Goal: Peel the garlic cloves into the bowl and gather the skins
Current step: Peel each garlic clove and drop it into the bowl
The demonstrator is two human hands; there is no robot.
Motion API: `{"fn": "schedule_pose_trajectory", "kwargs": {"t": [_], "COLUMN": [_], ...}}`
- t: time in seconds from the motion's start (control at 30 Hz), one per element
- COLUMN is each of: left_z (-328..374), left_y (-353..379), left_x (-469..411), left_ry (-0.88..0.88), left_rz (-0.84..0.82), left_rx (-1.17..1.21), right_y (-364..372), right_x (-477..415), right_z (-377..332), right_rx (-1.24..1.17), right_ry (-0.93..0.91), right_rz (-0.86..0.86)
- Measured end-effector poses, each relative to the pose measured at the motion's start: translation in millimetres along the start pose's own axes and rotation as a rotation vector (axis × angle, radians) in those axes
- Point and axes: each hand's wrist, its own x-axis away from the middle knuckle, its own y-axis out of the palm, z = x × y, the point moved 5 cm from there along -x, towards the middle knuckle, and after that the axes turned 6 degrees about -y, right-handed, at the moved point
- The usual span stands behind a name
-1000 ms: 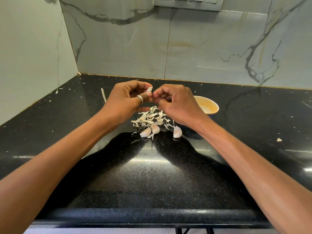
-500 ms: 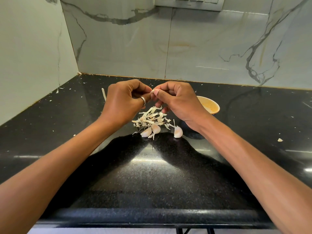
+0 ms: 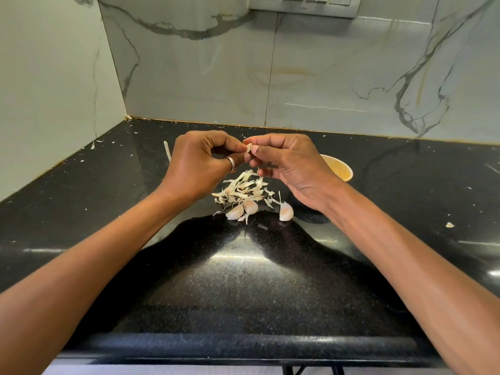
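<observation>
My left hand [image 3: 198, 163] and my right hand [image 3: 289, 163] meet above the black counter, and both pinch one small garlic clove [image 3: 248, 148] between their fingertips. A silver ring sits on my left thumb. Below the hands lies a pile of pale garlic skins [image 3: 243, 189]. Two unpeeled cloves [image 3: 243, 209] rest at the pile's near edge, and a third clove [image 3: 286, 211] lies to their right. A small yellow bowl [image 3: 339, 169] stands behind my right hand, partly hidden by it.
The black stone counter [image 3: 243, 280] runs to marble walls at the back and left. A long skin strip [image 3: 167, 151] lies left of my left hand. A loose skin flake [image 3: 449, 225] lies at the right. Small white bits dot the counter.
Both hands have risen slightly and closed in on each other; the fingertips now meet on the clove, with my right thumb and forefinger over its tip.
</observation>
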Motion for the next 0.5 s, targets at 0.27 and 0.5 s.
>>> {"fn": "schedule_pose_trajectory", "kwargs": {"t": [0.27, 0.5], "left_z": [7.6, 7.1], "left_y": [-1.8, -2.6], "left_x": [2.1, 1.6], "left_ry": [0.036, 0.040], "left_rz": [0.038, 0.054], "left_rx": [-0.035, -0.039], "right_y": [0.4, 1.1], "right_x": [0.1, -2.0], "right_z": [-0.9, 1.6], "right_rx": [0.027, -0.013], "right_ry": [-0.026, -0.026], "right_rz": [-0.006, -0.002]}}
